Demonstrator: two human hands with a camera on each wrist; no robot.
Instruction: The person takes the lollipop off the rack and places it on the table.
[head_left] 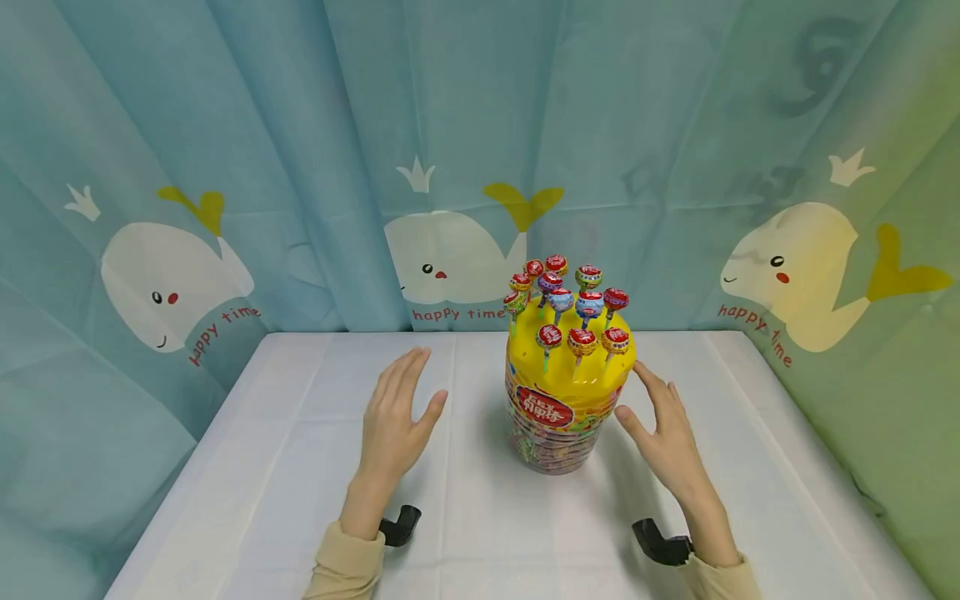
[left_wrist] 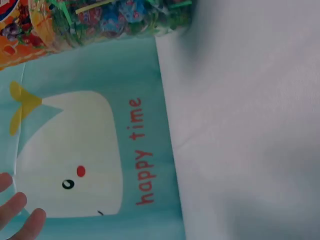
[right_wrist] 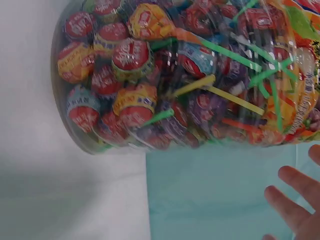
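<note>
A clear plastic tub of lollipops (head_left: pixel 551 446) with a yellow lid (head_left: pixel 558 375) stands upright right of the table's middle. Several wrapped lollipops (head_left: pixel 582 340) stick up from its lid. More wrapped lollipops (right_wrist: pixel 132 57) with green, yellow and orange sticks show through its wall in the right wrist view. My right hand (head_left: pixel 667 437) is just right of the tub, thumb and fingers spread; whether a fingertip touches it I cannot tell. To the left, with a gap of bare cloth between, my left hand (head_left: pixel 393 417) hovers with relaxed fingers and holds nothing.
A white cloth covers the table (head_left: pixel 285 467). Behind it hangs a blue-green curtain (head_left: pixel 450 83) printed with white whales (head_left: pixel 176 283) and the words "happy time". Black wrist mounts (head_left: pixel 401 527) sit on both forearms, beside beige sleeves (head_left: pixel 347 558).
</note>
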